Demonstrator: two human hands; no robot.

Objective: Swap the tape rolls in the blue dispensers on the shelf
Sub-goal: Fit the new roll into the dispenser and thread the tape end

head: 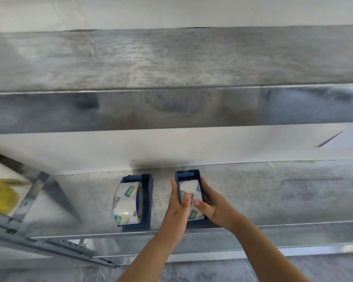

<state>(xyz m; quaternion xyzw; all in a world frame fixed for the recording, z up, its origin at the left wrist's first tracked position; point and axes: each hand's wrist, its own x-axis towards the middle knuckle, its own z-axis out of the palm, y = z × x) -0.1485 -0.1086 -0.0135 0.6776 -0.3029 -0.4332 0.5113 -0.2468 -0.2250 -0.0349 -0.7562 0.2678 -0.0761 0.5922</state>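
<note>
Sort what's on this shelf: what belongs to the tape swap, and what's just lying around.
Belongs to the job:
- right dispenser, gripped on both sides by the left hand and right hand
- its tape roll
- left dispenser with its tape roll, untouched

Just lying about:
- yellow item at far left
- metal bracket

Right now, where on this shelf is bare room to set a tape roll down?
The widest bare patch is the shelf right of the right dispenser, out to the frame edge. Left of the left dispenser is a smaller bare patch, bordered by the bracket. Between the dispensers it is crowded: the left hand fills the gap, and the right hand flanks the dispenser's other side.
</note>
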